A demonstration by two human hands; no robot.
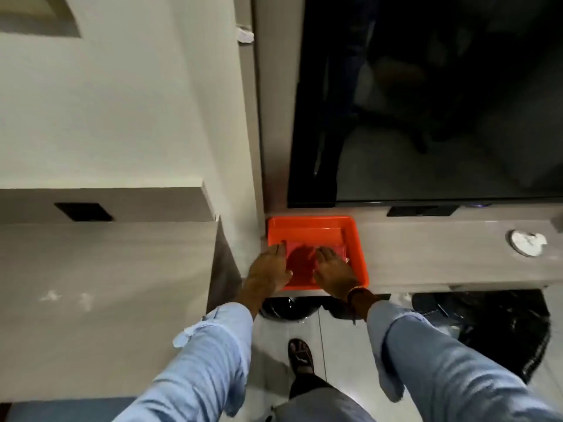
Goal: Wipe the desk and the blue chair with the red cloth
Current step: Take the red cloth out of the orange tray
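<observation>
A folded red cloth lies inside an orange tray at the left end of a grey wooden shelf. My left hand rests flat on the cloth's left edge, fingers together and stretched out. My right hand lies flat on the cloth's right part, fingers also extended. Neither hand has closed around the cloth. The grey desk spreads out to the left, with pale smudges on its top. A strip of blue chair seat shows at the bottom left edge.
A large black TV screen hangs above the shelf. A round grey cable grommet stuffed with white paper sits on the shelf's right. Black bags and a dark bin lie under the shelf. My sandalled foot stands on the tiled floor.
</observation>
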